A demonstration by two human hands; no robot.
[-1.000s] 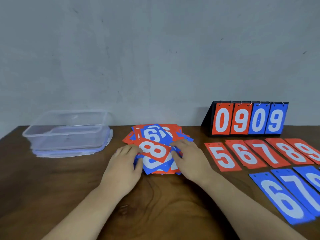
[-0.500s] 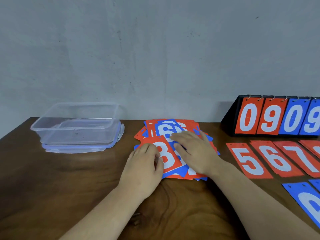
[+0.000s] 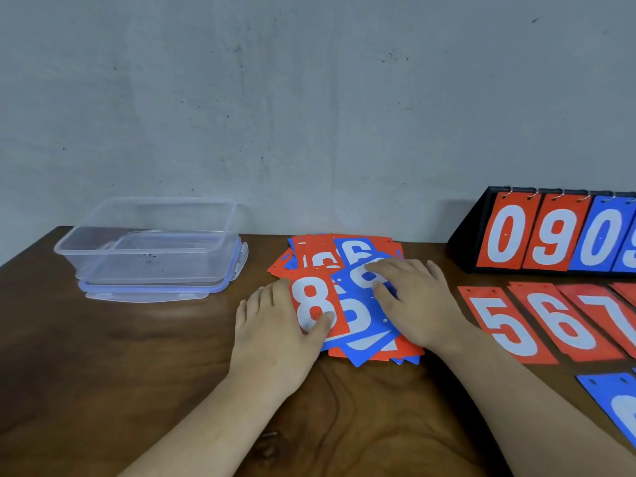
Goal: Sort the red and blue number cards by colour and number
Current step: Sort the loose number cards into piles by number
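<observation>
Pressing both hands on the mixed card pile

Far left: clear rectangular plastic box (image 3: 103, 256) sits on its blue-rimmed lid (image 3: 144, 292), on the dark wooden table (image 3: 103, 366), close to the grey wall (image 3: 309, 115). Well apart from the cards.

Centre-left: left hand (image 3: 275, 332) lies palm down at the left edge of the loose pile of red and blue number cards (image 3: 361, 321). Thumb presses the lower face of the red card with a white 8 (image 3: 315, 304), topmost on the pile's left side. Fingers straight, side by side along that card's left edge, not curled round it. Whether a fingertip is tucked beneath, cannot tell.

Centre: pile is fanned and untidy, cards overlapping at angles. Blue card with a white 6 (image 3: 358, 251) shows at the far side.

Centre-right: right hand (image 3: 420, 301) palm down on the pile's right side, fingers spread and flat, tips on a tilted blue card (image 3: 347, 280). Nothing gripped.

Right: black flip scoreboard (image 3: 468, 242) stands by the wall, showing red 0, red 9, blue 0; the last digit is cut by the frame edge. In front of it, flat on the table in a row: red 5 card (image 3: 506, 325), red 6 card (image 3: 568, 321), red 7 card (image 3: 611, 311), side by side. Nearer, at lower right, a blue laid-out card (image 3: 609, 390), its digit cut off.
</observation>
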